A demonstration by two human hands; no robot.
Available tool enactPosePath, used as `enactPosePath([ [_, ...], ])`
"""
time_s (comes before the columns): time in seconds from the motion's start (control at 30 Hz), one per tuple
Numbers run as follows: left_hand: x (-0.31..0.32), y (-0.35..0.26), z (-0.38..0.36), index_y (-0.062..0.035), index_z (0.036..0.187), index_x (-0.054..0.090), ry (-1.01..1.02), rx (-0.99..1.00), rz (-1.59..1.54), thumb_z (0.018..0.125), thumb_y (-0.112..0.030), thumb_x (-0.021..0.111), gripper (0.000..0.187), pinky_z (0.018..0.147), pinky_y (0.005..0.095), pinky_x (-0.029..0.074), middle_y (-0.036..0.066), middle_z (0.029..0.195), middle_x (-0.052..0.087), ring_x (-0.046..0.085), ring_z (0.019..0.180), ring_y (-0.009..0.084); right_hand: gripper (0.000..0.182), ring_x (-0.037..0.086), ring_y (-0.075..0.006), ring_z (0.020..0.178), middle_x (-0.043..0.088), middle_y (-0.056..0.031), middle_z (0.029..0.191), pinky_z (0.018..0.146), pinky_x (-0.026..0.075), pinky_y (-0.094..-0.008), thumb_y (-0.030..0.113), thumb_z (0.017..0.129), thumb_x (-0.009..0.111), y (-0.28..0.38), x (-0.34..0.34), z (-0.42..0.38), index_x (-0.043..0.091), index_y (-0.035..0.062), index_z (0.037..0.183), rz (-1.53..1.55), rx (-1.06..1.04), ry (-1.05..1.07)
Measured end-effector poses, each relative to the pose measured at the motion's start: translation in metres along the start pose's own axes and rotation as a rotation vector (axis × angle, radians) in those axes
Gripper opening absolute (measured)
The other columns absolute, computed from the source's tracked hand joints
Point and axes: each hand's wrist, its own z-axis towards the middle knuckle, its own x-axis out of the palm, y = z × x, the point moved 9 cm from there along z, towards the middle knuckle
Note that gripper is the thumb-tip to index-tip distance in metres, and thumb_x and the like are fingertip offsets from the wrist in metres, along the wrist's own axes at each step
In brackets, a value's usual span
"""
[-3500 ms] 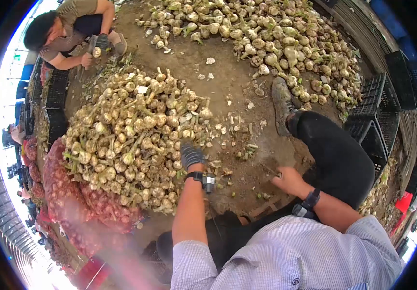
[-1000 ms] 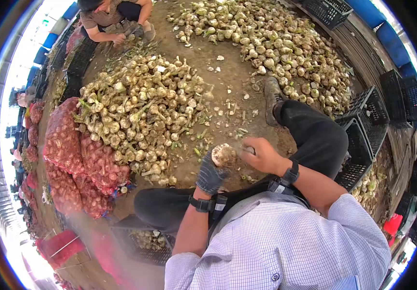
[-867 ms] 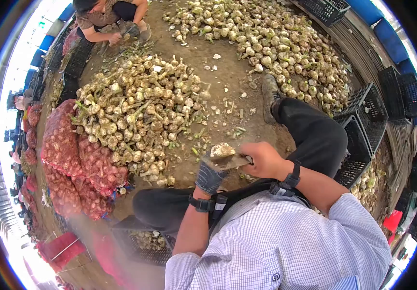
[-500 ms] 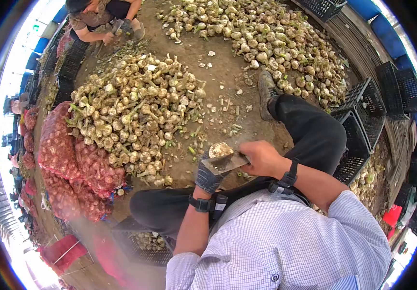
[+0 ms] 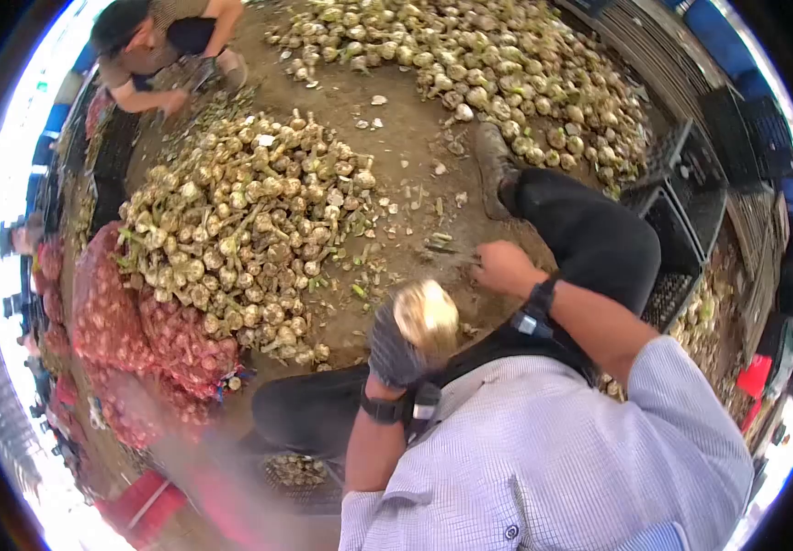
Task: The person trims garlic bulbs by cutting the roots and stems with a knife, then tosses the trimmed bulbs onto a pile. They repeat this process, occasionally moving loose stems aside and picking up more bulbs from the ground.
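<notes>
My left hand point(image 5: 395, 347), in a dark grey glove, is closed around a garlic bulb point(image 5: 426, 317) held up close to my chest; the bulb is blurred. My bare right hand point(image 5: 501, 267) reaches out over the dirt floor in front of my right knee point(image 5: 589, 234), its fingers curled around the handle of a knife point(image 5: 447, 249) whose blade points left, low over scattered trimmings. A heap of untrimmed garlic point(image 5: 249, 230) lies just left of both hands.
A second garlic heap point(image 5: 507, 73) spreads across the far floor. Red mesh sacks of garlic point(image 5: 130, 340) lie at left. Black crates point(image 5: 681, 230) stand at right, another crate with bulbs point(image 5: 300, 473) under my legs. Another person point(image 5: 153, 46) crouches at top left.
The knife has left the bulb: my right hand swung it away and down toward the floor. My left hand drew the bulb closer to my chest. The view shifted slightly.
</notes>
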Motion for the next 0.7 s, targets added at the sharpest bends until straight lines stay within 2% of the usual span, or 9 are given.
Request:
enactPosePath([
  [0.1,0.048,0.108,-0.027,-0.0048,0.120,0.056,-0.040,-1.055,-0.859,0.090,-0.045,0.064,0.051,0.079,0.0317,0.052,0.004,0.110,0.057,0.058,0.093,0.0136,0.036,0.062,-0.0440,0.082,0.064,-0.0277,0.081,0.076,0.050,-0.0488,0.029,0.077,0.062,0.011,-0.008,-0.005,0.064,-0.0054,0.085,0.189,-0.002,-0.109],
  [0.17,0.040,0.076,0.044,-0.0044,0.128,0.051,-0.054,-0.617,-0.963,0.089,-0.037,0.067,0.053,0.079,0.0327,0.052,0.008,0.119,0.056,0.059,0.095,0.0167,0.036,0.062,-0.0445,0.081,0.063,-0.0280,0.079,0.075,0.050,-0.0482,0.029,0.078,0.062,-0.005,0.010,-0.003,0.064,-0.0063,0.087,0.279,0.018,-0.089],
  [0.23,0.046,0.076,0.069,-0.0040,0.134,0.047,0.142,-0.228,-0.340,0.088,-0.029,0.068,0.057,0.078,0.0333,0.053,0.011,0.124,0.055,0.059,0.100,0.0193,0.037,0.062,-0.0445,0.080,0.063,-0.0285,0.080,0.074,0.050,-0.0476,0.028,0.078,0.062,-0.014,0.019,-0.009,0.065,-0.0064,0.091,0.293,0.074,-0.037],
  [0.3,0.061,0.120,0.078,-0.0038,0.137,0.043,0.126,-0.283,-0.186,0.087,-0.022,0.069,0.060,0.081,0.0350,0.053,0.013,0.128,0.054,0.059,0.104,0.0225,0.038,0.062,-0.0442,0.081,0.063,-0.0283,0.082,0.075,0.050,-0.0477,0.028,0.077,0.063,-0.013,0.005,-0.001,0.065,-0.0061,0.093,0.296,0.113,-0.016],
  [0.4,0.083,0.221,0.057,-0.0046,0.137,0.046,-0.043,-0.932,-0.442,0.086,-0.010,0.067,0.056,0.092,0.0412,0.050,0.015,0.133,0.053,0.058,0.112,0.0288,0.037,0.062,-0.0437,0.082,0.065,-0.0275,0.086,0.075,0.049,-0.0486,0.029,0.077,0.064,-0.015,-0.004,-0.001,0.066,-0.0050,0.093,0.298,0.116,-0.055],
  [0.47,0.088,0.293,0.026,-0.0057,0.135,0.049,0.080,-0.915,0.083,0.085,-0.005,0.066,0.054,0.099,0.0425,0.046,0.017,0.137,0.050,0.055,0.117,0.0302,0.036,0.062,-0.0439,0.081,0.064,-0.0270,0.085,0.075,0.049,-0.0487,0.028,0.077,0.064,-0.022,-0.001,-0.003,0.066,-0.0045,0.092,0.343,0.110,-0.091],
  [0.53,0.098,0.343,0.004,-0.0040,0.137,0.047,0.244,-1.055,0.124,0.089,-0.015,0.063,0.052,0.102,0.0421,0.044,0.019,0.142,0.045,0.049,0.125,0.0307,0.036,0.062,-0.0439,0.081,0.064,-0.0268,0.085,0.074,0.049,-0.0487,0.028,0.077,0.064,-0.021,0.007,0.001,0.066,-0.0041,0.092,0.352,0.124,-0.045],
  [0.63,0.107,0.418,-0.001,-0.0040,0.133,0.052,0.500,-1.014,0.757,0.088,-0.022,0.066,0.051,0.100,0.0445,0.045,0.022,0.133,0.053,0.053,0.119,0.0352,0.035,0.062,-0.0438,0.081,0.064,-0.0264,0.084,0.074,0.049,-0.0487,0.029,0.076,0.065,-0.011,0.012,0.011,0.065,-0.0035,0.090,0.328,0.181,0.113],
  [0.7,0.097,0.422,0.027,0.0000,0.128,0.055,0.454,-1.150,0.623,0.091,-0.029,0.062,0.047,0.083,0.0461,0.054,0.022,0.122,0.060,0.062,0.102,0.0333,0.035,0.062,-0.0436,0.080,0.064,-0.0257,0.083,0.074,0.049,-0.0486,0.030,0.076,0.065,-0.006,0.013,0.017,0.065,-0.0031,0.088,0.325,0.215,0.205],
])
